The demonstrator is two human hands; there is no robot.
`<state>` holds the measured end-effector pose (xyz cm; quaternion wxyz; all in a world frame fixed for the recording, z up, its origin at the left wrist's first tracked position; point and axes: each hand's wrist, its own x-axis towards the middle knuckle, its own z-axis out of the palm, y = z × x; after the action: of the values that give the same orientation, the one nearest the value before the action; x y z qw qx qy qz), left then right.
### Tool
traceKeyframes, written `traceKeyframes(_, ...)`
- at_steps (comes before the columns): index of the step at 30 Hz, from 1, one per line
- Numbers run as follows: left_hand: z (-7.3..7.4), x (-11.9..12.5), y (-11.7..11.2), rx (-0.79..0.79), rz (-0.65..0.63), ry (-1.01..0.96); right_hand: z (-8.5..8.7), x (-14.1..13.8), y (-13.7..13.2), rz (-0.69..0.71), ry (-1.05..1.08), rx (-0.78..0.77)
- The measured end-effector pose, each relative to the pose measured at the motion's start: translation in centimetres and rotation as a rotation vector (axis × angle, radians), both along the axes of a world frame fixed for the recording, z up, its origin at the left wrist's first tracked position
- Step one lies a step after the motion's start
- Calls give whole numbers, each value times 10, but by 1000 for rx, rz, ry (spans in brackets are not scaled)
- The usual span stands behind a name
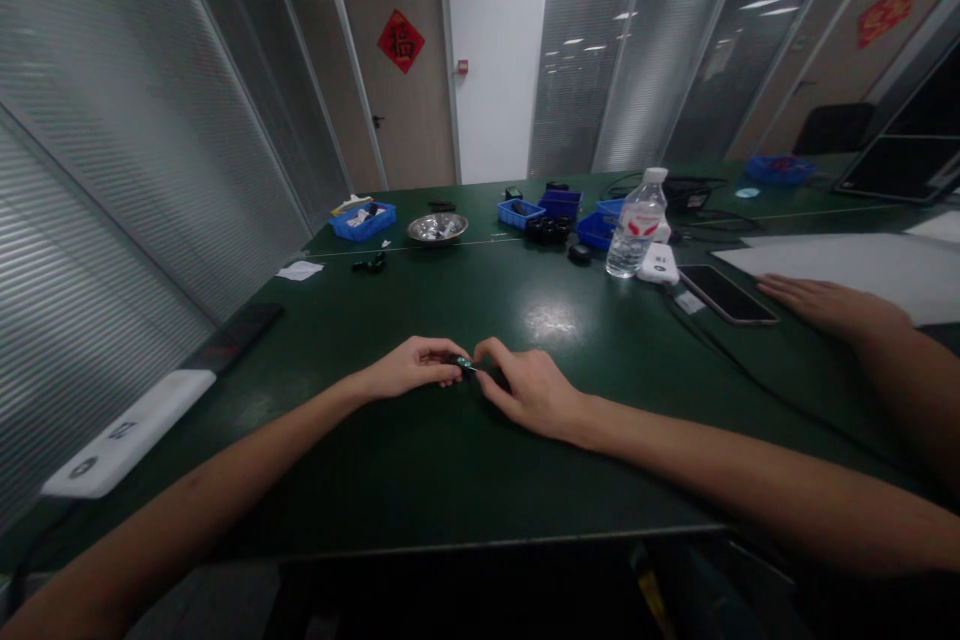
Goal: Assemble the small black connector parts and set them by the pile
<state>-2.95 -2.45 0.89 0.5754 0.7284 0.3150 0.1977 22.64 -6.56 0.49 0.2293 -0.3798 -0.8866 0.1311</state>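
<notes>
Over the near middle of the green table [360, 480], my left hand [409, 367] pinches a small dark piece [463, 363] with a green, shiny face between thumb and fingers. It looks like a small electronic part, but its exact kind is too small to make out. From the other side my right hand [536, 390] meets it, thumb and forefinger curled in at its right end. A thin bright sliver shows near those fingertips. What they grip, if anything, is too small to name.
A person's hand [832, 305] rests at the right by a phone [727, 294]. A water bottle [636, 230] stands nearby. Farther back are a metal bowl [437, 230], blue trays [364, 223] and a dark part [370, 264]. A long white device [131, 435] lies left.
</notes>
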Motion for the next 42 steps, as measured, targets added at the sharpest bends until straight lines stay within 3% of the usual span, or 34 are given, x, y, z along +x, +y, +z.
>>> traceKeyframes(12,-1,-1,-1,-10,29,4,0,1,0,78,35,16)
traceKeyframes(19,0,-1,1,-1,13,-9,-2,3,2,196,60,65)
traceKeyframes(24,-3,0,2,-10,37,-21,-5,5,5,184,-39,138)
traceKeyframes(42,-5,2,-1,-37,64,-66,-5,2,4,209,-4,164)
